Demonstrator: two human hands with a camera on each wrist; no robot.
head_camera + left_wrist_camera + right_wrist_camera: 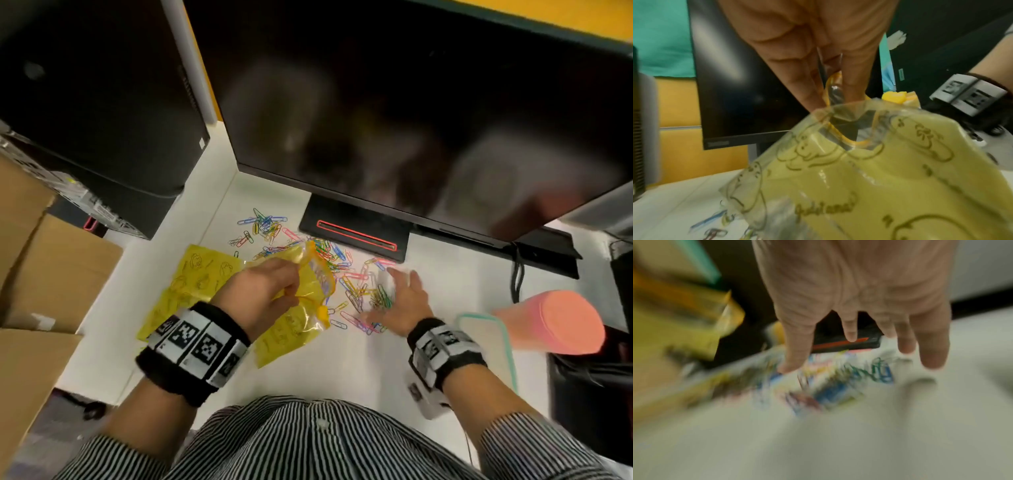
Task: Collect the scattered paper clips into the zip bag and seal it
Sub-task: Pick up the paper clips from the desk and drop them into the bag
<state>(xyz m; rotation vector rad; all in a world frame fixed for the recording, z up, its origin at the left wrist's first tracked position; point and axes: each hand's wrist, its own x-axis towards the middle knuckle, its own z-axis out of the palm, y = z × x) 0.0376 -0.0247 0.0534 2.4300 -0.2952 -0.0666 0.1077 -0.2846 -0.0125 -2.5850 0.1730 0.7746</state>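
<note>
Coloured paper clips (346, 274) lie scattered over the white desk (342, 363) in front of the monitor stand. A yellow printed zip bag (301, 294) with a yellow slider (322, 312) lies left of them. My left hand (263, 291) pinches the bag's mouth edge (830, 104) and lifts it. My right hand (399, 299) hovers palm down with fingers spread over a pile of clips (838, 382); the right wrist view is blurred by motion. It holds nothing that I can see.
A black monitor (411, 113) on a black stand (356, 234) rises just behind the clips. A black computer tower (102, 102) and cardboard boxes (44, 267) stand at the left. A pink bottle (555, 322) lies at the right beside a teal-rimmed item (489, 339).
</note>
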